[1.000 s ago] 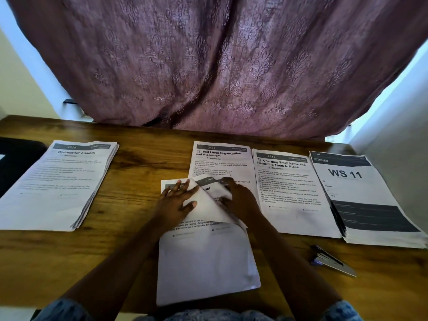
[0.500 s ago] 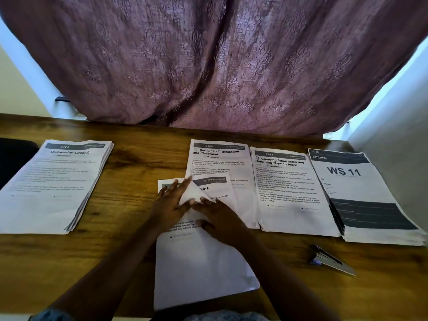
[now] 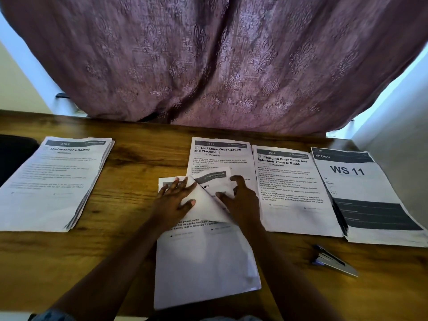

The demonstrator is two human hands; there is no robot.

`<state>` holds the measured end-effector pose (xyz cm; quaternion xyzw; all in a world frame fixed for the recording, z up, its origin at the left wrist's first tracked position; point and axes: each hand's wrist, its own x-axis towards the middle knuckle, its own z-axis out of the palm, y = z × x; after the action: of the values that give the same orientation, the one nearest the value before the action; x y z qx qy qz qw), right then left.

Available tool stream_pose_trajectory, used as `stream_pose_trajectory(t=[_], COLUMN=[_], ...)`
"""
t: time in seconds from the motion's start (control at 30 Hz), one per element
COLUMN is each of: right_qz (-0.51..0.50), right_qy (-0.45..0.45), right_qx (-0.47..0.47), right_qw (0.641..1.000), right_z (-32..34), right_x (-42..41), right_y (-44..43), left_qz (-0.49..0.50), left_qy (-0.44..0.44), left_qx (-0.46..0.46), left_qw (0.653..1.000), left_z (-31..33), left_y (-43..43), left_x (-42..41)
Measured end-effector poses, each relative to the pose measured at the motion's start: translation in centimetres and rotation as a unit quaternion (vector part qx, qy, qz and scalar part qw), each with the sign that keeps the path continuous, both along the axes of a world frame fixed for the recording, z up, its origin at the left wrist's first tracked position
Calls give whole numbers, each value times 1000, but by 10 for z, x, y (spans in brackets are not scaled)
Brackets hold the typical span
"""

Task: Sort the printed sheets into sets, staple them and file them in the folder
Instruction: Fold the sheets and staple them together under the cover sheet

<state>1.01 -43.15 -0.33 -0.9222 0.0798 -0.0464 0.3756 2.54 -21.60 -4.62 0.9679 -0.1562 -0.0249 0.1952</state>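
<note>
The wooden table (image 3: 129, 205) carries a Dishwasher Loading stack (image 3: 53, 181) at left, well apart from a Bed Linen sheet (image 3: 220, 151), a Charging Small Items sheet (image 3: 291, 188) and a WS 11 stack (image 3: 361, 193) side by side. A nearer set of sheets (image 3: 203, 269) overlaps the Bed Linen sheet's lower part. A stapler (image 3: 333, 260) lies at front right, and a dark object (image 3: 14, 154) sits at the far left edge.

Before us lay the Dishwasher Loading stack (image 3: 55, 181), Bed Linen sheet (image 3: 220, 156), Charging sheet (image 3: 291, 188) and WS 11 stack (image 3: 361, 193), flat and abreast. Nearer lay the centre set (image 3: 206, 262), its top sheet (image 3: 206, 205) folded back, and a stapler (image 3: 333, 260).
</note>
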Motion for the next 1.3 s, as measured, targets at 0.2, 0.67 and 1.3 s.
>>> stream_pose_trajectory(t=[0.2, 0.67, 1.3], right_qz=[248, 42, 229], right_qy=[-134, 74, 113], right_qx=[-123, 78, 184], right_qw=[951, 993, 949], right_z=[-2, -2, 105], right_x=[-20, -21, 12], right_y=[13, -3, -39], left_qz=[84, 64, -58], left_qy=[41, 102, 305], left_qx=[-223, -402, -202], left_qw=[970, 908, 929], left_z=[7, 26, 179], left_y=[-4, -3, 12], left_x=[-8, -18, 39])
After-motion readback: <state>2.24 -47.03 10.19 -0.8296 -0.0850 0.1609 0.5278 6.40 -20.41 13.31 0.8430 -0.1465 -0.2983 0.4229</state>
